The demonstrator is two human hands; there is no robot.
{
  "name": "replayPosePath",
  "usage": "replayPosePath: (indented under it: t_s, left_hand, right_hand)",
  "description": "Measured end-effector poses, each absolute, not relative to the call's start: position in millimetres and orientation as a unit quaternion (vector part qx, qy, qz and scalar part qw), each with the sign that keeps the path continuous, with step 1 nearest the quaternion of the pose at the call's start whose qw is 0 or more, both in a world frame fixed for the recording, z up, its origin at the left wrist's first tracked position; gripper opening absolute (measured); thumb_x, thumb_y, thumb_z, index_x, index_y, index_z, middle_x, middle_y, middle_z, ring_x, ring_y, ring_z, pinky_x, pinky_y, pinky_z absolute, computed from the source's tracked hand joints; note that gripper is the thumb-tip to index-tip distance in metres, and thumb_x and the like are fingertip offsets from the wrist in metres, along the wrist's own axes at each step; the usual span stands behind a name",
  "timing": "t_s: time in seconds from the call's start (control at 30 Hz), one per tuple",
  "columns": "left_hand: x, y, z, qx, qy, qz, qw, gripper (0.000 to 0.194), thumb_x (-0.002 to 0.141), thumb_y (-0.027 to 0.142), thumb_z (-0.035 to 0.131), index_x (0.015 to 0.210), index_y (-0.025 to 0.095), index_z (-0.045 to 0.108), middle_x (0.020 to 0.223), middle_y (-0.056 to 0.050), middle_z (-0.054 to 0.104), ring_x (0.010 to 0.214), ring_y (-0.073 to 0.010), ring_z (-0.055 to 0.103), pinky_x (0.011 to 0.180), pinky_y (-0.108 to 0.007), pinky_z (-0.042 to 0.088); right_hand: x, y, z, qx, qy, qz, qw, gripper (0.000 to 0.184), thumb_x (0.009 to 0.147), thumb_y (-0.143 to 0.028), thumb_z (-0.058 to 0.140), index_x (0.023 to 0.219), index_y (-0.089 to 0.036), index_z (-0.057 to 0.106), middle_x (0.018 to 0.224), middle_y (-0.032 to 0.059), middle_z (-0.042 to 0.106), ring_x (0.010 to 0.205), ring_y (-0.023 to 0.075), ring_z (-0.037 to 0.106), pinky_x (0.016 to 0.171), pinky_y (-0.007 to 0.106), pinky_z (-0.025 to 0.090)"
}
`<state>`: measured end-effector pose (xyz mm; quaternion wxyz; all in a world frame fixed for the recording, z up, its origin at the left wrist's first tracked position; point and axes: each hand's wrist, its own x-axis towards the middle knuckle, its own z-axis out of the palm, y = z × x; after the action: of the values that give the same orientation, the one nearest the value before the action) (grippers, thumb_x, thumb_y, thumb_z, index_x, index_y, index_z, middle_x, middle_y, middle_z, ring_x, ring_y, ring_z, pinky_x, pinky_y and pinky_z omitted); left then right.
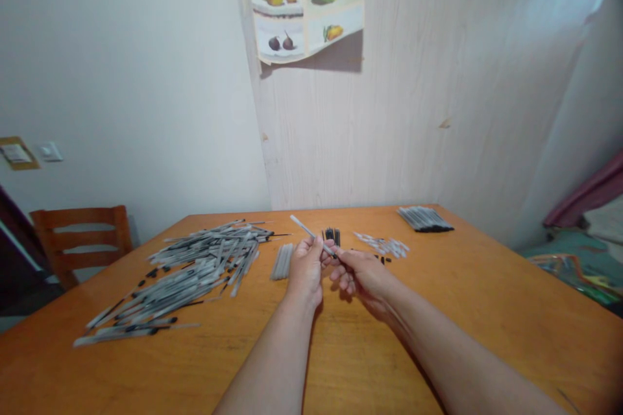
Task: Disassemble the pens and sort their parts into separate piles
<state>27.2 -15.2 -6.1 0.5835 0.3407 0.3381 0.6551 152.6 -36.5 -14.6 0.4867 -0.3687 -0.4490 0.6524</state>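
Note:
My left hand (305, 266) is closed around a thin grey pen barrel (304, 227) that slants up and to the left above the wooden table (477, 298). My right hand (357, 272) meets it from the right, fingers pinched at the barrel's lower end where a small black piece shows. Just behind the hands stand a small bunch of black parts (331, 234) and a short row of grey barrels (282, 261).
A big loose heap of grey pens (189, 272) covers the table's left half. Small clear pieces (384, 245) lie right of the hands, and a neat stack of pens (425, 218) sits at the far right corner. A wooden chair (80, 233) stands at left.

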Motion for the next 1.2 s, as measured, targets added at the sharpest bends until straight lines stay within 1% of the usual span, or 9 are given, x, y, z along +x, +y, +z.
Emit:
replayPosePath:
  t_s: [0.1,0.27,0.4,0.5,0.63,0.73,0.8,0.97,1.2]
  left_hand:
    - [28,-16,-6,0.338,0.336,0.659,0.583,0.031,0.078,0.038,0.075,0.089,0.016,0.057,0.081,-0.007,0.071,0.070,-0.0145,0.068,0.066,-0.025,0.053]
    - [30,-16,-7,0.346,0.346,0.659,0.572,0.031,0.078,0.038,0.075,0.089,0.015,0.057,0.084,-0.009,0.072,0.067,-0.0122,0.067,0.064,-0.023,0.052]
    - [29,-15,-9,0.344,0.349,0.661,0.569,0.031,0.078,0.038,0.074,0.090,0.015,0.057,0.090,-0.010,0.072,0.067,-0.0111,0.066,0.064,-0.022,0.051]
    - [30,-14,-10,0.344,0.346,0.663,0.568,0.031,0.079,0.038,0.073,0.091,0.015,0.057,0.088,-0.010,0.072,0.069,-0.0126,0.067,0.066,-0.024,0.052]
    - [32,-15,-9,0.333,0.350,0.661,0.574,0.031,0.078,0.037,0.074,0.092,0.015,0.057,0.088,-0.010,0.072,0.069,-0.0131,0.068,0.063,-0.022,0.051]
    - [33,-15,-9,0.318,0.351,0.658,0.586,0.032,0.078,0.036,0.075,0.092,0.015,0.056,0.087,-0.010,0.072,0.069,-0.0128,0.068,0.061,-0.021,0.050]
    - [34,-16,-8,0.313,0.353,0.659,0.587,0.030,0.079,0.035,0.074,0.092,0.015,0.056,0.086,-0.009,0.072,0.067,-0.0117,0.067,0.060,-0.020,0.050]
    - [33,-18,-6,0.309,0.359,0.665,0.578,0.027,0.079,0.034,0.074,0.090,0.015,0.057,0.086,-0.009,0.072,0.066,-0.0102,0.067,0.058,-0.018,0.049]
    - [34,-17,-7,0.300,0.358,0.662,0.586,0.025,0.082,0.033,0.072,0.091,0.015,0.056,0.085,-0.009,0.072,0.069,-0.0118,0.068,0.059,-0.018,0.050]
  right_hand:
    - [153,-35,-19,-0.371,-0.461,0.643,0.486,0.033,0.088,-0.047,0.062,0.085,-0.014,0.064,0.065,0.0031,0.067,0.043,0.0064,0.054,0.037,0.016,0.036]
    - [151,-34,-19,-0.375,-0.463,0.618,0.513,0.024,0.078,-0.034,0.074,0.083,-0.017,0.058,0.054,-0.0051,0.059,0.040,0.0059,0.047,0.038,0.016,0.037]
    - [152,-37,-14,-0.390,-0.443,0.638,0.495,0.032,0.087,-0.047,0.063,0.086,-0.015,0.061,0.062,0.0010,0.065,0.041,0.0069,0.052,0.036,0.016,0.037]
    - [153,-37,-14,-0.386,-0.450,0.647,0.480,0.033,0.089,-0.046,0.060,0.086,-0.013,0.063,0.065,0.0044,0.068,0.043,0.0073,0.055,0.037,0.016,0.037]
    - [153,-35,-19,-0.372,-0.468,0.630,0.496,0.021,0.083,-0.034,0.068,0.078,-0.016,0.058,0.057,-0.0014,0.063,0.038,0.0057,0.048,0.036,0.016,0.036]
    - [152,-35,-19,-0.383,-0.464,0.621,0.502,0.021,0.077,-0.028,0.074,0.080,-0.018,0.056,0.052,-0.0056,0.058,0.037,0.0054,0.045,0.036,0.015,0.035]
    - [152,-37,-16,-0.392,-0.463,0.620,0.498,0.025,0.077,-0.033,0.075,0.079,-0.018,0.055,0.051,-0.0056,0.058,0.036,0.0057,0.045,0.035,0.016,0.035]
    - [153,-38,-10,-0.406,-0.439,0.647,0.473,0.037,0.089,-0.049,0.061,0.083,-0.013,0.062,0.062,0.0039,0.067,0.040,0.0075,0.055,0.035,0.016,0.038]
    - [154,-34,-14,-0.391,-0.449,0.629,0.500,0.018,0.086,-0.028,0.063,0.075,-0.014,0.059,0.060,0.0015,0.066,0.040,0.0048,0.053,0.036,0.013,0.036]
